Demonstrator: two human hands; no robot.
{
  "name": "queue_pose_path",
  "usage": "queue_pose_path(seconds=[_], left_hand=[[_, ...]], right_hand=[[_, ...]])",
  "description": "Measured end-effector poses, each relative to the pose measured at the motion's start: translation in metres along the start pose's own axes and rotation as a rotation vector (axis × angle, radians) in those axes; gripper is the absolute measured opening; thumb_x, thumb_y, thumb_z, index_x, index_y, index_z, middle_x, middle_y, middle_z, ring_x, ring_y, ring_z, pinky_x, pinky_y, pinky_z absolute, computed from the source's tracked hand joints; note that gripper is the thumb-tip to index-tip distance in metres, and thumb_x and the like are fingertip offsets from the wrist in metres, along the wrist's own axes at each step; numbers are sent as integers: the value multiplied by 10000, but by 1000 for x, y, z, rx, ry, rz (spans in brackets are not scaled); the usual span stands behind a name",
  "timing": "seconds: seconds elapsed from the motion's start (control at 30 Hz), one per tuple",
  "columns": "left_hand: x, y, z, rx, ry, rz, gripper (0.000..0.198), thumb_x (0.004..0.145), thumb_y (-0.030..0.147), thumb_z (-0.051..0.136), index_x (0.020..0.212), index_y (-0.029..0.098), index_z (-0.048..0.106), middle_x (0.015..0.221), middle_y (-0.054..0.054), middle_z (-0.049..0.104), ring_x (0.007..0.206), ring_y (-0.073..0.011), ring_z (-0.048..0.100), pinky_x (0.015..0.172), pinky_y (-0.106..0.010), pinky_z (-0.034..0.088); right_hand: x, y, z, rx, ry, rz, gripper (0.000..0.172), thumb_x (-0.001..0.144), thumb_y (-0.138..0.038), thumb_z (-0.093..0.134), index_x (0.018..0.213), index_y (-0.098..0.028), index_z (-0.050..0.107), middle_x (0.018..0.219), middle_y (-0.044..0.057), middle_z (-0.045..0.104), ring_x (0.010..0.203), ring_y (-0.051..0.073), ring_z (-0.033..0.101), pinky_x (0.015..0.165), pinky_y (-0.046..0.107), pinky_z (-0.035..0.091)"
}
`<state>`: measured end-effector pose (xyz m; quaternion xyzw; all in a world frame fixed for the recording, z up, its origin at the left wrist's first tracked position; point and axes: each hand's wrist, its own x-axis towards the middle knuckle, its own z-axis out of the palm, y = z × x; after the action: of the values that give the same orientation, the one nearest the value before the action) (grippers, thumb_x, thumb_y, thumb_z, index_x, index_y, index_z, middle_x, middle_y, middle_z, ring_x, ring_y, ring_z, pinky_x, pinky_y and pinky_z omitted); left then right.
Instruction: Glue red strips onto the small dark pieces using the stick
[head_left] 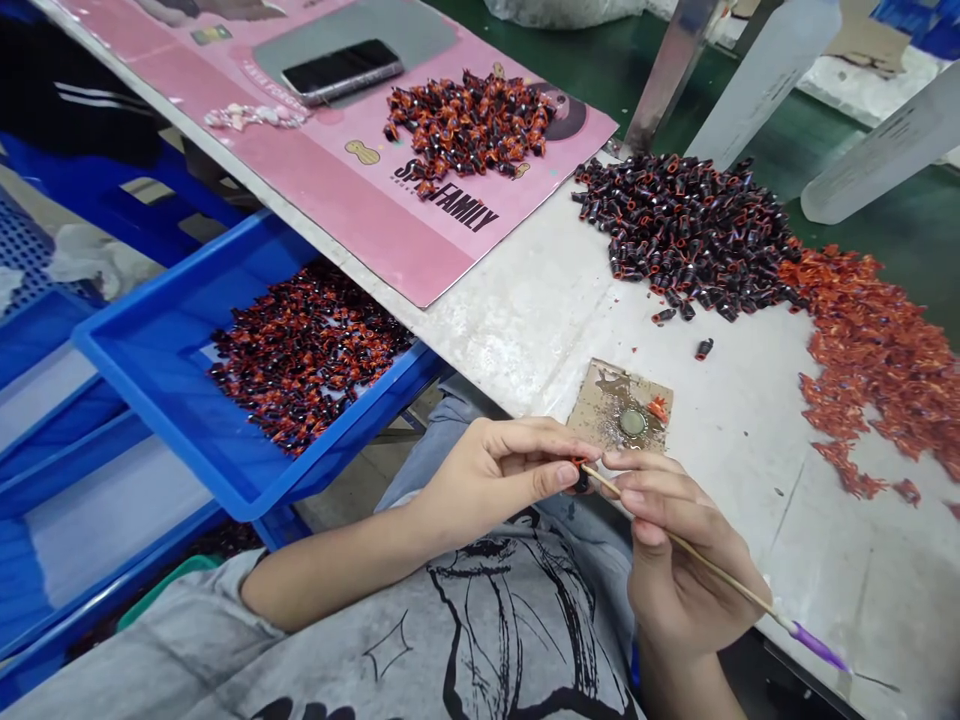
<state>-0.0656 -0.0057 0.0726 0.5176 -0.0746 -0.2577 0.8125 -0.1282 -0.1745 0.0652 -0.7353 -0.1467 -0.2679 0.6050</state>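
Observation:
Between the thumb and fingers of my left hand (487,475) is a small black and orange piece (581,480), mostly covered by the fingertips. My right hand (690,535) grips a thin wooden stick (724,575) with a purple wrap (821,648) at its rear end. The stick's front tip meets the small piece. Just beyond my hands, a square of stained cardboard (589,405) lies at the table edge, carrying a round greenish disc (632,424) in a wet patch and a bit of orange (658,407).
On the white table (510,320) lie heaps of black pieces (690,230), orange pieces (877,350) and joined black-orange pieces (472,125), the last on a pink mat (330,190) with a phone (343,70). A blue tray (165,400) of similar pieces sits left. Bottles (765,80) stand behind.

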Motion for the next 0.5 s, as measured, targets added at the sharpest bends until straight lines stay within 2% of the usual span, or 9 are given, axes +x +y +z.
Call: queue_pose_path(seconds=[0.23, 0.5], left_hand=[[-2, 2, 0, -16, -12, 11, 148, 809, 307, 853, 938, 233, 854, 948, -72, 804, 894, -174, 744, 818, -248, 609], [-2, 1, -1, -17, -7, 9, 147, 805, 319, 855, 929, 240, 856, 952, -69, 804, 895, -177, 742, 811, -253, 617]], right_hand=[[3, 0, 0, -24, -16, -61, 181, 984, -91, 598, 1122, -147, 700, 980, 80, 723, 988, 245, 697, 858, 457, 576], [0, -1, 0, 7, -5, -26, 179, 989, -90, 586, 1118, -149, 695, 981, 73, 715, 995, 227, 684, 878, 439, 561]])
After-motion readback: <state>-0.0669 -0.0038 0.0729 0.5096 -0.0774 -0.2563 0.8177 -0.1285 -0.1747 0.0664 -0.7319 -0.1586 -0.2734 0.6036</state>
